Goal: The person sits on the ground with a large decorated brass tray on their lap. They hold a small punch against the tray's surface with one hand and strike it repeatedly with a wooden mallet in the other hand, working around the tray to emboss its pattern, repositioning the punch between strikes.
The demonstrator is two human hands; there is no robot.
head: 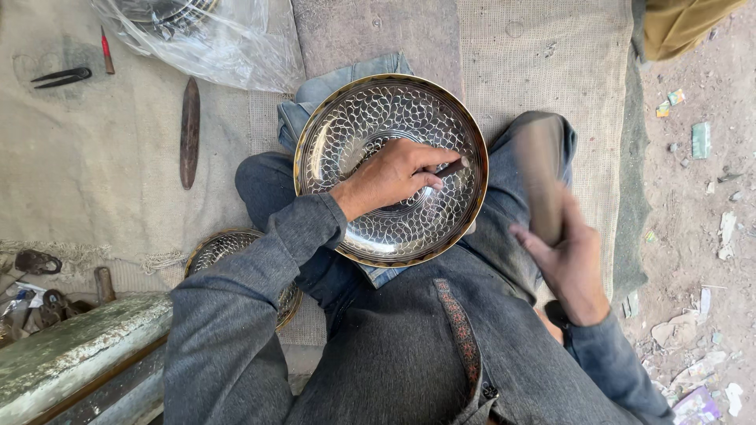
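Head view, looking straight down on someone sitting cross-legged on a burlap mat (543, 55). A round engraved metal plate (391, 169) rests on folded denim cloth (346, 83) across the lap, near the middle of the picture; its face is covered with a scale-like pattern and its rim is gold-coloured.

From seven o'clock a grey sleeve runs up to the left hand (390, 179), which lies on the plate's face, fingers pinched round a small chisel (450, 168). The chisel's tip touches the plate toward three o'clock of its centre.

Out at four o'clock of the plate, the right hand (568, 264) is clenched round a wooden mallet (542, 177). The mallet is blurred, lifted above the right knee and just beside the plate's rim, apart from the chisel.

At eight o'clock of the plate a second engraved plate (228, 250) lies on the mat, partly hidden under the left arm. Toward ten o'clock a long dark metal file (189, 132) lies on the cloth, and farther out near the top left corner sit black pincers (61, 75) and a red-handled tool (106, 51). At eleven o'clock a clear plastic bag (213, 39) holds more metalware. A worn painted wooden block (75, 350) fills the bottom left, with a hammer (104, 283) just above it. Bare littered dirt ground (701, 181) runs down the right edge.
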